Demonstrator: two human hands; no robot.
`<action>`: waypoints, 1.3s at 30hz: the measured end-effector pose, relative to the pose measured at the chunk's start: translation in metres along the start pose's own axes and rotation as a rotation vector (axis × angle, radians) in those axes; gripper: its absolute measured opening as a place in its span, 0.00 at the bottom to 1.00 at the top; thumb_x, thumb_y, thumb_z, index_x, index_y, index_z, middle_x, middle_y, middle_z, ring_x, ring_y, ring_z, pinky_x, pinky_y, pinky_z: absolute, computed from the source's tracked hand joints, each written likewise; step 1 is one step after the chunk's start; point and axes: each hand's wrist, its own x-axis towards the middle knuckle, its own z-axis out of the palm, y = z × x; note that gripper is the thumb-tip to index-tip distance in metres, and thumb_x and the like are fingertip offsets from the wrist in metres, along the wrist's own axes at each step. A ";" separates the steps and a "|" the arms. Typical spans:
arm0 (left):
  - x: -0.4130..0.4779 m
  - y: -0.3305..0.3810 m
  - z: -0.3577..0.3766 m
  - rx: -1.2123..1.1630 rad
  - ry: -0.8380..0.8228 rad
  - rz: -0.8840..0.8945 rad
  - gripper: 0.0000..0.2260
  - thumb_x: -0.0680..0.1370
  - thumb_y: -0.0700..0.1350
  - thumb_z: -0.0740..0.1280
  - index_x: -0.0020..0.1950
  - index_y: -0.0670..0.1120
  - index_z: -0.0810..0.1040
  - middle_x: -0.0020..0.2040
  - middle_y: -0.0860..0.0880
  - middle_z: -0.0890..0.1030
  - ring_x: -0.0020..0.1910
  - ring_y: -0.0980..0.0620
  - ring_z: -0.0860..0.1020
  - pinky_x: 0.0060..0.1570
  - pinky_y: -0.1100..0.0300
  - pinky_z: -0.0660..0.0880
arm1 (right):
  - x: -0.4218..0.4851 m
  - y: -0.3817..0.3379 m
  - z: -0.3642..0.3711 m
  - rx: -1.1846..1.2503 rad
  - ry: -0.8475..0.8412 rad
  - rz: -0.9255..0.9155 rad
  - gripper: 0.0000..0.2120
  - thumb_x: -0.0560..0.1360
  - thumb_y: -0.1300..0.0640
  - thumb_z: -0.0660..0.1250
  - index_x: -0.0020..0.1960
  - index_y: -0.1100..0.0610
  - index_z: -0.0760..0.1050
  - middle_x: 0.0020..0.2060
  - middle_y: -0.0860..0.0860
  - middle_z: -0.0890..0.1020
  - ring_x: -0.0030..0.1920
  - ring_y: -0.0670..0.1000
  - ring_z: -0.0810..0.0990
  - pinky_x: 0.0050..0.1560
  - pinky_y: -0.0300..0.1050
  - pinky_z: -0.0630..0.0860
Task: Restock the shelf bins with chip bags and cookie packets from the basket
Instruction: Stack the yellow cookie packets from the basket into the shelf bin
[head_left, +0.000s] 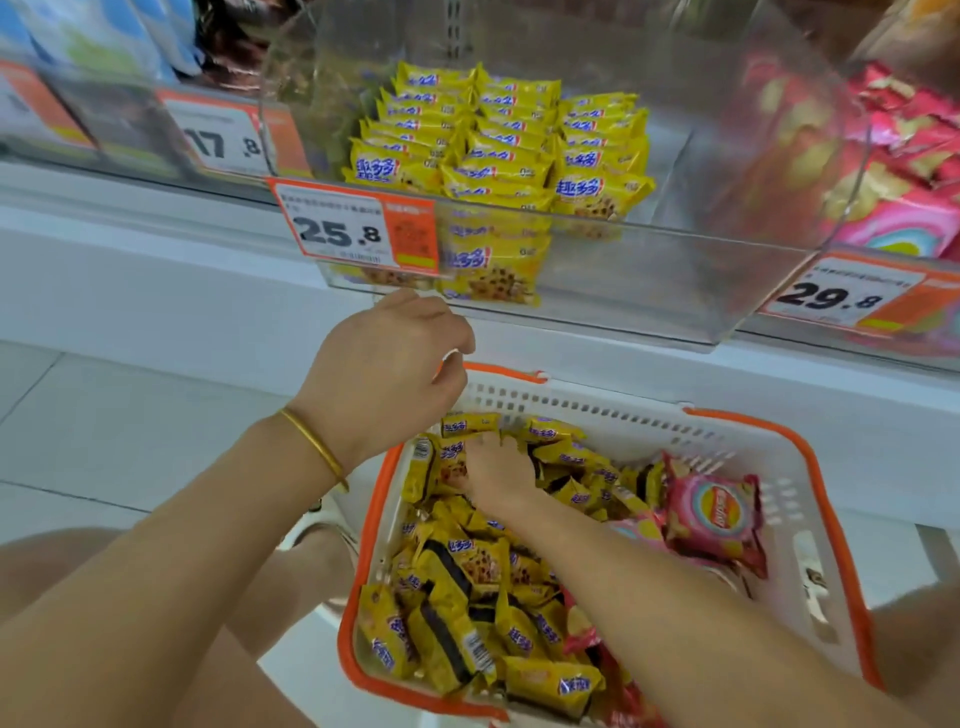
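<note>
Head view (only 1 view supplied).

Step in hand: the pick from the basket (649, 421), judged as the cookie refill. The right hand (496, 473) is laid on the loose yellow cookie packets (452, 577) at the basket's far end. Its fingers are bent down into the pile and the tips are hidden, so a closed grip cannot be confirmed. The left hand (384, 364) is held above the basket's far left corner, just below the clear bin (675, 280). Its fingers are curled under, and whether anything is held cannot be told. A gold bangle (311, 441) is worn on that wrist.

Task items: most cookie packets are in the basket. 1 pink chip bag (714, 514) is seen against the right wall, with more pink partly buried. The stocked packets (498, 171) are stacked in 3 neat rows at the bin's left and centre, and the bin's right part is bare.

Next move, as judged: a handful has to be closed on, lifted over the bin's front wall and set down face-up in line with the rows. Loose packets are likely to slip from a big handful.

Readable text: "趣多多" in blue on the yellow packets, "Lay's" on the chip bag (logo turned sideways). "25.8" is on the bin's orange price tag (340, 228), "17.8" on the left tag (221, 143) and "29.8" on the right tag (831, 296), below a bin of pink bags (904, 208). The small print is too blurred to read.
</note>
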 end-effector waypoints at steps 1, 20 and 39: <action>0.002 -0.001 0.001 0.004 -0.007 0.003 0.16 0.71 0.48 0.55 0.43 0.47 0.82 0.41 0.50 0.81 0.43 0.46 0.78 0.32 0.59 0.74 | 0.002 0.000 0.003 -0.041 0.015 0.015 0.15 0.77 0.57 0.66 0.62 0.60 0.71 0.62 0.59 0.71 0.62 0.61 0.69 0.54 0.53 0.73; 0.027 0.032 0.027 -0.160 -0.630 -0.093 0.28 0.77 0.59 0.62 0.74 0.53 0.59 0.67 0.50 0.71 0.61 0.53 0.72 0.59 0.58 0.70 | -0.104 0.078 -0.132 0.769 0.138 -0.352 0.16 0.70 0.69 0.70 0.37 0.51 0.69 0.36 0.43 0.72 0.38 0.42 0.73 0.43 0.37 0.73; 0.056 0.065 -0.022 -0.840 0.187 -0.120 0.14 0.71 0.60 0.68 0.52 0.55 0.75 0.38 0.59 0.79 0.33 0.59 0.76 0.31 0.66 0.72 | -0.168 0.055 -0.263 0.466 0.390 -0.209 0.17 0.67 0.52 0.76 0.50 0.58 0.78 0.47 0.54 0.82 0.49 0.49 0.79 0.51 0.50 0.75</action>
